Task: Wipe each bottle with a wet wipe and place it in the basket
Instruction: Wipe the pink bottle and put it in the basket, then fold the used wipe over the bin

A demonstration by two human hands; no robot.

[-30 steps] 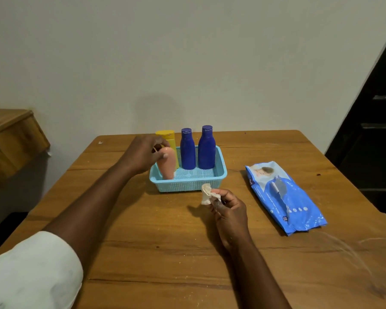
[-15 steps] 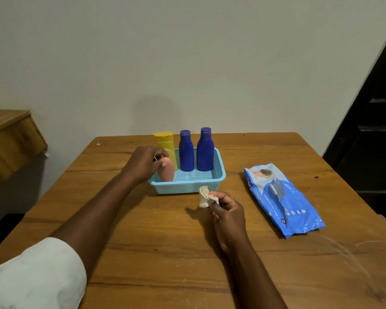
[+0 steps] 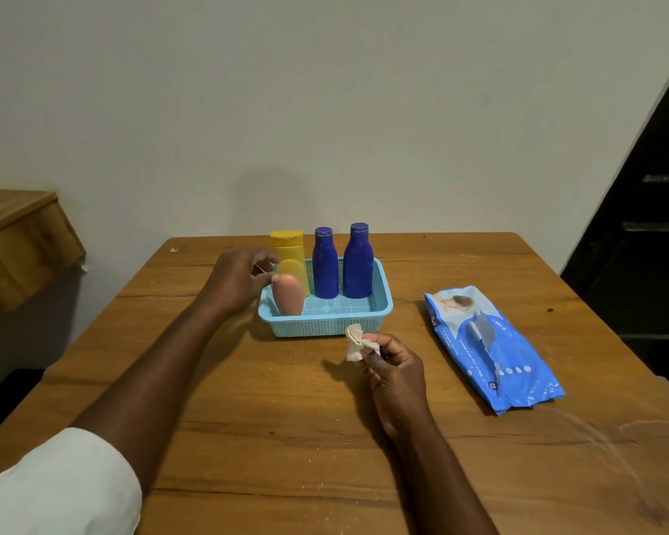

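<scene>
Basket [image 3: 327, 329] and bottles on the table [image 3: 248, 418]

Four bottles stand in the basket: a short bottle [image 3: 289, 294] at its front left corner, a capped bottle [image 3: 287, 249] behind it, then two tall bottles, one [image 3: 325, 264] mid-row and one [image 3: 358, 262] rightmost. The left hand [image 3: 234, 281] is at the basket's left edge (fingertips by the short bottle). The right hand [image 3: 393, 366] holds a wipe [image 3: 354, 341] just before the basket. A wipes pack [image 3: 491, 349] lies right, apart.
</scene>
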